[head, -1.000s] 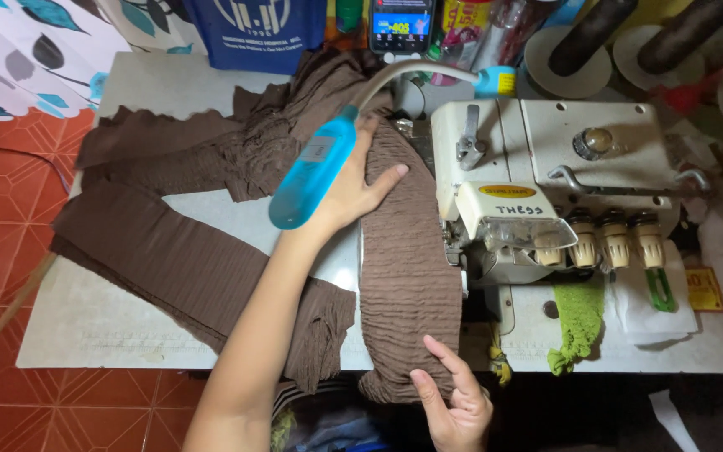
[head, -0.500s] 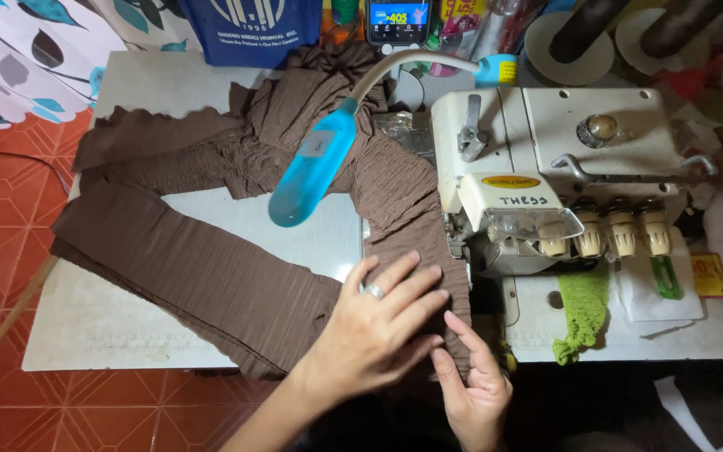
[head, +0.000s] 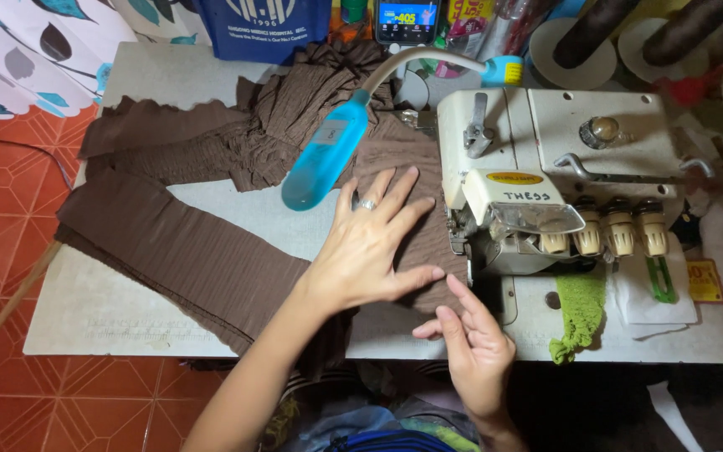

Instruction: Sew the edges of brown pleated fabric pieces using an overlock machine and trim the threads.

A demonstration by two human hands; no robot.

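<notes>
left hand (head: 370, 243): slid up from table edge, fingers spread wide, flat on brown ribbed fabric (head: 186, 251) beside overlock machine (head: 546, 184) | right hand (head: 474, 343): open, apparently pinching fabric edge | feeding resumes

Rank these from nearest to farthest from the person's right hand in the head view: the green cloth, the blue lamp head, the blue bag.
Measured from the right hand:
1. Green cloth: just to its right, hanging off the table's front edge.
2. Blue lamp head: up and to the left, over the brown fabric.
3. Blue bag: far edge of the table, top left.
</notes>
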